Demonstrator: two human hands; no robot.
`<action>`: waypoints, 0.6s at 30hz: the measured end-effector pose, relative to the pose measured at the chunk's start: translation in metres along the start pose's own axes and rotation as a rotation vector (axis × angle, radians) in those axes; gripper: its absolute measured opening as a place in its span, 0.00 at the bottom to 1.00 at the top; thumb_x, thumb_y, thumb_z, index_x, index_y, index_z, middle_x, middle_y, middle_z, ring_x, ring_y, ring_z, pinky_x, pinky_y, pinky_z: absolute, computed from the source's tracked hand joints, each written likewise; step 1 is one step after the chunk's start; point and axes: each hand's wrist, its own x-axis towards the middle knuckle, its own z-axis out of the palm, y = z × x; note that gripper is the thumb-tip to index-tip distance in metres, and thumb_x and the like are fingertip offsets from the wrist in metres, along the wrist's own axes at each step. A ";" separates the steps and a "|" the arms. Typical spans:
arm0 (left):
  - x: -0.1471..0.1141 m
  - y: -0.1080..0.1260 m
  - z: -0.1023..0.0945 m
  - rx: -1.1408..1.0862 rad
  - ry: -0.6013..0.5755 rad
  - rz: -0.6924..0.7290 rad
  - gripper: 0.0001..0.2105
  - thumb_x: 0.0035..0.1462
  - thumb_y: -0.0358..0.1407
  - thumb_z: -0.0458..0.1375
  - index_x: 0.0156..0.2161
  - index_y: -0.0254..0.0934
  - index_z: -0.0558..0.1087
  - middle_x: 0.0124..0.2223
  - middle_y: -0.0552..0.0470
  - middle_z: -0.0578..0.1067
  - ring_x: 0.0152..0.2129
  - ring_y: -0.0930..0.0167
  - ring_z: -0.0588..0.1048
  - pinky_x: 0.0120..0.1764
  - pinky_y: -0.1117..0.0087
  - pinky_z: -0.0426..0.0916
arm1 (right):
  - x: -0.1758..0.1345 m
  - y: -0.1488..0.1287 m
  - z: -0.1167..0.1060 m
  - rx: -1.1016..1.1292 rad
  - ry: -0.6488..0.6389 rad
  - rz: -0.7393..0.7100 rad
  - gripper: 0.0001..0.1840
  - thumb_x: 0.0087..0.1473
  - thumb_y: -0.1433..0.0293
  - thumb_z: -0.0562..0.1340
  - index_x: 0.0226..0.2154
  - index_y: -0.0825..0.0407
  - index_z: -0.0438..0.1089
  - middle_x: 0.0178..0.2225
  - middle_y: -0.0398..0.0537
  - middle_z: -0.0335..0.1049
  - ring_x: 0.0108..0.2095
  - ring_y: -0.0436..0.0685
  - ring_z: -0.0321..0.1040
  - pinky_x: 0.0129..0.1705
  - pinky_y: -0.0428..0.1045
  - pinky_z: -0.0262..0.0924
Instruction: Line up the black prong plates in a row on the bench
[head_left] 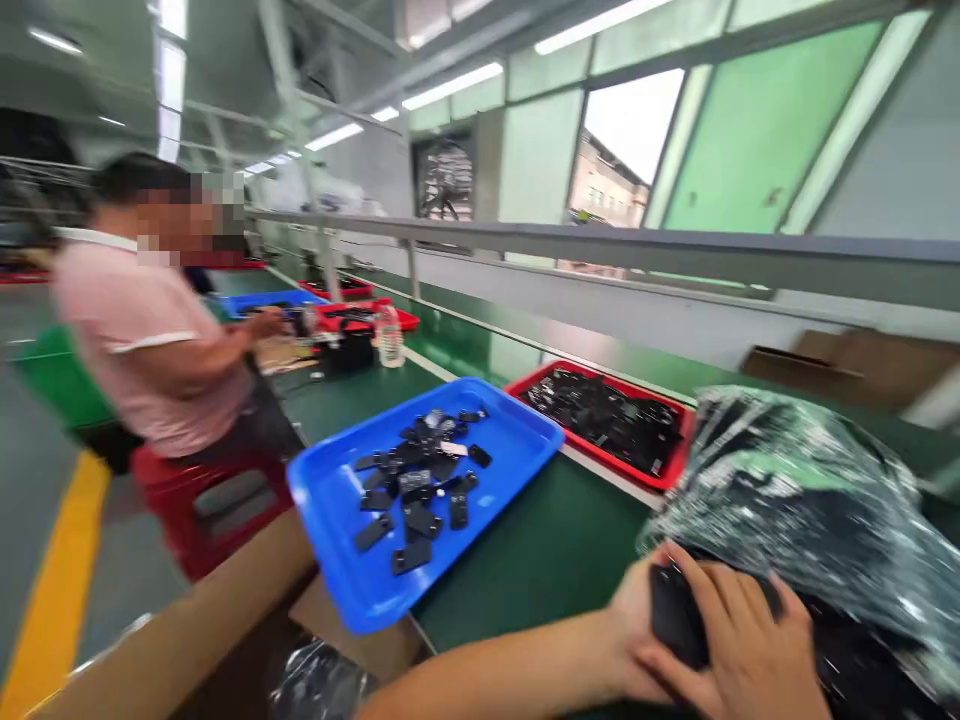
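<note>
At the lower right, a dark black part with a smooth face (677,612) is between my two hands. My left hand (634,615) is closed on its left side, with most of the fingers hidden behind it. My right hand (757,635) wraps over it from the right, fingers bent. Whether it is one piece or several stacked, I cannot tell. Just beyond my hands lies a clear plastic bag (817,490) with dark contents. More black parts (862,650) lie beside my right hand, under the edge of the bag.
A blue tray (510,430) holds scattered black pieces; it overhangs the green table (517,570) near a cardboard box (225,610). Behind it stands a red tray (679,470) full of black parts. A co-worker (165,340) sits at the left, near a plastic bottle (389,338).
</note>
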 end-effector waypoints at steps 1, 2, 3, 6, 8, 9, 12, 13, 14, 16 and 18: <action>0.008 0.003 0.000 0.020 0.021 -0.040 0.24 0.62 0.51 0.49 0.44 0.30 0.73 0.46 0.42 0.76 0.44 0.63 0.74 0.50 0.61 0.65 | 0.002 0.004 -0.008 -0.013 -0.062 0.029 0.37 0.56 0.45 0.54 0.56 0.56 0.61 0.41 0.59 0.71 0.40 0.67 0.69 0.55 0.77 0.46; 0.014 0.007 0.000 0.039 0.030 -0.084 0.25 0.61 0.52 0.47 0.42 0.29 0.74 0.44 0.40 0.77 0.44 0.61 0.74 0.50 0.61 0.63 | 0.006 0.009 -0.016 -0.005 -0.110 0.056 0.39 0.56 0.46 0.55 0.58 0.57 0.58 0.46 0.61 0.70 0.44 0.69 0.68 0.58 0.78 0.39; 0.018 0.012 0.001 0.056 0.032 -0.143 0.27 0.61 0.53 0.47 0.43 0.28 0.74 0.43 0.38 0.77 0.45 0.58 0.74 0.51 0.59 0.62 | 0.011 0.015 -0.024 0.017 -0.132 0.057 0.40 0.55 0.46 0.56 0.59 0.57 0.56 0.49 0.62 0.68 0.48 0.70 0.66 0.60 0.78 0.34; 0.021 0.028 0.006 0.158 -0.055 -0.262 0.33 0.60 0.57 0.43 0.48 0.26 0.72 0.46 0.34 0.77 0.47 0.54 0.73 0.55 0.52 0.55 | 0.021 0.041 -0.049 0.122 -0.248 0.079 0.42 0.54 0.46 0.58 0.62 0.52 0.50 0.58 0.59 0.61 0.59 0.68 0.56 0.64 0.74 0.32; 0.020 0.036 0.008 0.238 -0.132 -0.285 0.37 0.61 0.58 0.40 0.53 0.23 0.68 0.49 0.32 0.75 0.51 0.54 0.71 0.57 0.51 0.51 | 0.022 0.057 -0.060 0.202 -0.356 0.138 0.44 0.54 0.46 0.59 0.64 0.49 0.46 0.61 0.56 0.58 0.64 0.66 0.50 0.65 0.71 0.35; 0.019 0.038 0.007 0.262 -0.156 -0.285 0.38 0.61 0.58 0.39 0.55 0.22 0.66 0.49 0.32 0.75 0.52 0.54 0.70 0.58 0.51 0.50 | 0.020 0.062 -0.063 0.232 -0.402 0.172 0.45 0.53 0.46 0.60 0.64 0.49 0.45 0.62 0.56 0.57 0.64 0.65 0.49 0.65 0.71 0.36; 0.018 0.038 0.001 0.256 -0.145 -0.254 0.38 0.60 0.59 0.40 0.55 0.22 0.66 0.47 0.33 0.76 0.49 0.54 0.71 0.56 0.52 0.52 | 0.016 0.062 -0.053 0.263 -0.455 0.218 0.46 0.50 0.45 0.62 0.63 0.50 0.48 0.61 0.57 0.59 0.64 0.67 0.50 0.64 0.74 0.37; 0.018 0.038 -0.002 0.241 -0.117 -0.239 0.36 0.60 0.59 0.41 0.52 0.24 0.68 0.44 0.35 0.77 0.47 0.55 0.73 0.55 0.53 0.54 | 0.016 0.056 -0.046 0.258 -0.448 0.211 0.45 0.51 0.45 0.61 0.62 0.51 0.50 0.60 0.57 0.60 0.63 0.68 0.52 0.63 0.75 0.36; 0.018 0.037 -0.005 0.223 -0.072 -0.226 0.34 0.60 0.59 0.42 0.48 0.27 0.70 0.42 0.37 0.77 0.44 0.57 0.74 0.54 0.55 0.56 | 0.016 0.048 -0.039 0.248 -0.432 0.197 0.42 0.52 0.45 0.60 0.60 0.51 0.53 0.58 0.57 0.62 0.62 0.69 0.53 0.63 0.76 0.33; 0.017 0.036 -0.010 0.194 0.049 -0.209 0.29 0.59 0.58 0.46 0.42 0.31 0.72 0.37 0.44 0.78 0.37 0.62 0.76 0.50 0.59 0.61 | 0.017 0.030 -0.025 0.220 -0.387 0.160 0.35 0.56 0.48 0.58 0.57 0.53 0.58 0.57 0.55 0.65 0.61 0.68 0.54 0.64 0.75 0.27; 0.016 0.035 -0.012 0.193 0.143 -0.202 0.27 0.58 0.57 0.49 0.41 0.33 0.72 0.32 0.49 0.77 0.31 0.67 0.76 0.44 0.65 0.64 | 0.018 0.014 -0.015 0.196 -0.332 0.138 0.28 0.59 0.53 0.57 0.54 0.54 0.62 0.55 0.54 0.67 0.60 0.66 0.55 0.65 0.72 0.22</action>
